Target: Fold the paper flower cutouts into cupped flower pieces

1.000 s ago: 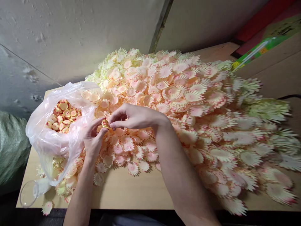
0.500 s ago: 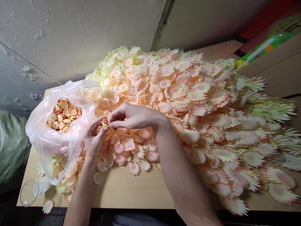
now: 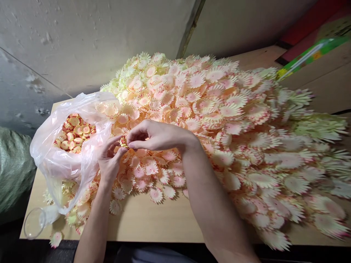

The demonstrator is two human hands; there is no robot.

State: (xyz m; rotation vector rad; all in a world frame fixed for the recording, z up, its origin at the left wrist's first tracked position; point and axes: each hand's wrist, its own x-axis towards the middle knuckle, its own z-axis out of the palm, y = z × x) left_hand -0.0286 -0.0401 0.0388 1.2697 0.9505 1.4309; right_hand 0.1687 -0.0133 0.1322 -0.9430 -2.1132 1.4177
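Between my two hands is a small yellow artificial flower piece [image 3: 123,141] with red edges. The thumb and fingers of my left hand [image 3: 109,157] pinch it from the left. From the right, the fingertips of my right hand [image 3: 153,135] close on the same piece, partly hiding it. Beneath and behind both hands spreads a big heap of pale cream and pink artificial flower petals [image 3: 197,80] with fringed edges. Just left of my left hand sits an open clear plastic bag [image 3: 52,146], filled with small yellow and red flower pieces [image 3: 75,133].
A clear plastic cup [image 3: 35,223] lies on its side at the table's [image 3: 159,223] left front corner, near a loose petal piece [image 3: 56,239]. A green sack [image 3: 15,175] stands at the left. Behind is a wall [image 3: 95,40]; red and green packaging [image 3: 309,54] is at the far right.
Almost nothing differs. Both hands keep their place at the small flower piece, with only slight finger movement, and the view has shifted a little.
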